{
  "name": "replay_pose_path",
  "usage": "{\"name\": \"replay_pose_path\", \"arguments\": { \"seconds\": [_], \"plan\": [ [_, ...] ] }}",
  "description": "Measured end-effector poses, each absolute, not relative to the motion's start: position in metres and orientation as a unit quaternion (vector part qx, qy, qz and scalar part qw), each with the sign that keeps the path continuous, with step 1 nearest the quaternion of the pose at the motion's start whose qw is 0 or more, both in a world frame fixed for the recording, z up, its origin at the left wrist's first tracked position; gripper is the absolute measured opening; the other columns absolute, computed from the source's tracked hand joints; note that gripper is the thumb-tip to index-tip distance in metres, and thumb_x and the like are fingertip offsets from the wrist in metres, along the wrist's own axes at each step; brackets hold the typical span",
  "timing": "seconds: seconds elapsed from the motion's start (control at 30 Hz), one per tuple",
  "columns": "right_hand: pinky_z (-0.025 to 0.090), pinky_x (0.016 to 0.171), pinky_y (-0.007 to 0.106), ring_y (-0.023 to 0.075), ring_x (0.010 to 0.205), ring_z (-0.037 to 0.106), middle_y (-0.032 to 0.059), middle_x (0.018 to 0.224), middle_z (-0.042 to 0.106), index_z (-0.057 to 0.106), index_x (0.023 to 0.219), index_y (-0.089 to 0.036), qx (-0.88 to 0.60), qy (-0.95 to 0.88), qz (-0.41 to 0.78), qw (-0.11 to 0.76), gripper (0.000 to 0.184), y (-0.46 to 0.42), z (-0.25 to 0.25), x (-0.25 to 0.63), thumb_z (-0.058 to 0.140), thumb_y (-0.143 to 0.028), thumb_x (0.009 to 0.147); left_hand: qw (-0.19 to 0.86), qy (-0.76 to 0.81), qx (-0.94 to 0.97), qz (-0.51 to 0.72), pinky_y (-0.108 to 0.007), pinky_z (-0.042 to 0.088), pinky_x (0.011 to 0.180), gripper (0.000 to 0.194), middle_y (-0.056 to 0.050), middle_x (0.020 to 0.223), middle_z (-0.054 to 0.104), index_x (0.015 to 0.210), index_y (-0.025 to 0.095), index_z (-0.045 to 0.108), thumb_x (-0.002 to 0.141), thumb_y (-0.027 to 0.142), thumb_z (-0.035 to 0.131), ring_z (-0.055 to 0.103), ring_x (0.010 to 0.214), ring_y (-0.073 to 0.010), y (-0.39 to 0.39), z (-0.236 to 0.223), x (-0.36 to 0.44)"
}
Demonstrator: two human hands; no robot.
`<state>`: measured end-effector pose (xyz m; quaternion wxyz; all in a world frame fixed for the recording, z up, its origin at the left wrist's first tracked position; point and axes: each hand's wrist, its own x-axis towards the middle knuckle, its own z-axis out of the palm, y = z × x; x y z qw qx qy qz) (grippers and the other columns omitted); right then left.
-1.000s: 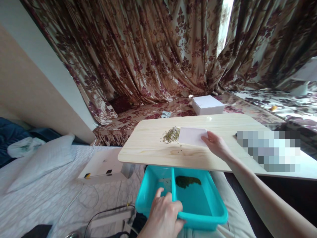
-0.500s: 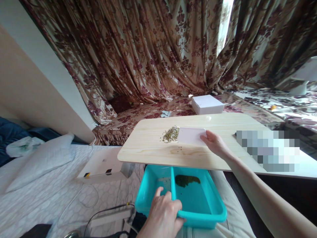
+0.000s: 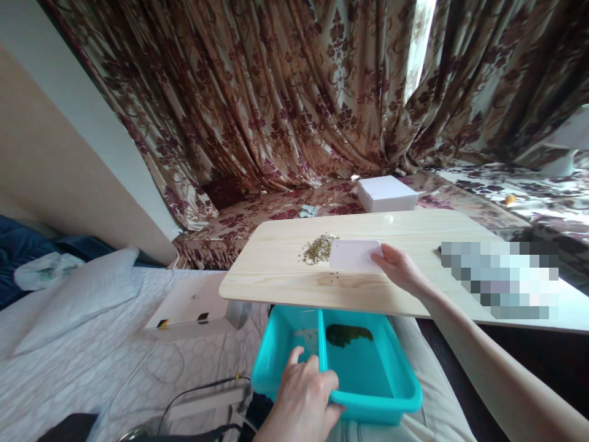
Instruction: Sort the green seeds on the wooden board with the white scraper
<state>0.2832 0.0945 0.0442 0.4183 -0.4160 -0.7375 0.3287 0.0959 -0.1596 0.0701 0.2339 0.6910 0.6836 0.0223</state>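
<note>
My right hand [image 3: 399,265] pinches a flat white scraper [image 3: 355,255] by its right end, over a pale wooden tabletop [image 3: 271,279]. The scraper's left edge is at the right side of a loose pile of small green and whitish grains [image 3: 319,248]. A few dark grains lie just below the scraper. Lower down, my left hand [image 3: 307,390] is closed over the near rim of a turquoise two-part tub [image 3: 368,402], close to its divider. Dark green grains [image 3: 347,335] lie in the tub's right compartment. The left compartment holds a few pale bits.
Behind the tabletop stands a white box [image 3: 387,193] on a patterned cloth. A blurred-out object [image 3: 499,276] lies at the table's right end. To the left are a bed with a pillow [image 3: 83,301], a white case [image 3: 188,304] and cables.
The scraper has shifted slightly down and its tilt has changed, with its left edge drawn a little off the pile. My left hand keeps its place on the tub.
</note>
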Motion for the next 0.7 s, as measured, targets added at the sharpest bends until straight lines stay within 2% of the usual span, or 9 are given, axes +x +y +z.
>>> {"name": "replay_pose_path", "arguments": {
  "seconds": [0.43,0.7],
  "plan": [
    [0.046,0.056,0.027,0.0182,0.065,0.056,0.0005,0.061,0.061,0.054,0.068,-0.023,-0.394,-0.719,0.382,0.426,0.021,0.088,0.041,0.281,0.058,-0.043,0.073,0.220,0.699,0.679,0.050,-0.042,0.020,0.107,0.008,0.000,0.087,0.060,0.079,0.023,0.065,0.078,0.031,0.063,0.056,0.092,-0.0179,-0.165,0.064,0.086],
    [0.048,0.057,0.028,0.0191,0.065,0.058,0.0031,0.065,0.064,0.057,0.067,-0.020,-0.359,-0.730,0.459,0.356,0.032,0.058,0.056,0.296,0.061,-0.052,0.072,0.217,0.702,0.676,0.053,-0.041,0.020,0.107,0.010,0.000,0.088,0.060,0.078,0.023,0.065,0.077,0.033,0.064,0.056,0.093,-0.0182,-0.166,0.067,0.085]
  ]
}}
